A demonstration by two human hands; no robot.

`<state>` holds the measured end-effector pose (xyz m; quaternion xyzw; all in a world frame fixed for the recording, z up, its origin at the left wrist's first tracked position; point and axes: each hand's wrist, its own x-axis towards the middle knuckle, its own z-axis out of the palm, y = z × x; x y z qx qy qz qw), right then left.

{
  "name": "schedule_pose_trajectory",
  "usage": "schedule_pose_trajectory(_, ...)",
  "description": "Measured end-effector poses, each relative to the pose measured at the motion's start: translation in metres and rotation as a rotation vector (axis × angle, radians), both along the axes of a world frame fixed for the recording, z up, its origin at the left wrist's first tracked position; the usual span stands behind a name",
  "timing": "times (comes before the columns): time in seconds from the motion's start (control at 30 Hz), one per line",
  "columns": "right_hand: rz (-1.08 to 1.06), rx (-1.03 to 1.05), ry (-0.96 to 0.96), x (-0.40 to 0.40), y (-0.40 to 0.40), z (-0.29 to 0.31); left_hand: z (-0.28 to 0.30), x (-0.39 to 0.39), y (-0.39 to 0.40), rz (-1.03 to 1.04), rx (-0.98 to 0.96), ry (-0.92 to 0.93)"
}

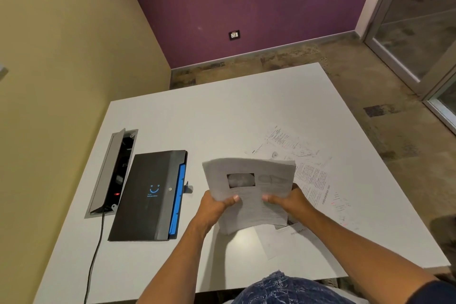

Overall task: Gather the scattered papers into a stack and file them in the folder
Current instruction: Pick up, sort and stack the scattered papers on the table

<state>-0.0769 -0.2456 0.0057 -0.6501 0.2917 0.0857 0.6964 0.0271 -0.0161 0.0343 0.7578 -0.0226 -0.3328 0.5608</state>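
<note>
Grey printed stack of papers (249, 192), edges uneven, blurred photo on top

On the table (222, 116), the folder (148, 195) lies left of the held stack (249, 192); loose papers (311, 175) lie right, beneath it.

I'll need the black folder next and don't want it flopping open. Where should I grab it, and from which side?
Probably the long left edge of the black folder, which looks like the closed spine. The blue tabs and clasp show that the right edge opens. It lies flat on the table, so slide fingers underneath.
</note>
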Motion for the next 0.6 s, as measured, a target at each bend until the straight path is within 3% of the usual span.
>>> schedule_pose_trajectory(0.2,-0.049,0.027,-0.140,0.012,0.000,0.012,0.005,0.011,-0.008,0.018,0.028,0.035)
schedule_pose_trajectory(0.33,-0.058,-0.001,-0.053,0.018,-0.007,-0.003,-0.007,0.011,0.001,0.109,0.060,0.103)
schedule_pose_trajectory(0.4,0.018,-0.221,0.043,0.010,-0.018,-0.019,-0.015,0.012,0.011,0.152,0.083,0.144)
schedule_pose_trajectory(0.5,0.366,-0.918,0.200,-0.009,-0.038,-0.032,-0.025,0.011,0.028,0.195,0.127,0.182)
schedule_pose_trajectory(0.6,0.621,-1.144,0.412,-0.021,-0.050,-0.040,-0.030,0.011,0.042,0.220,0.152,0.203)
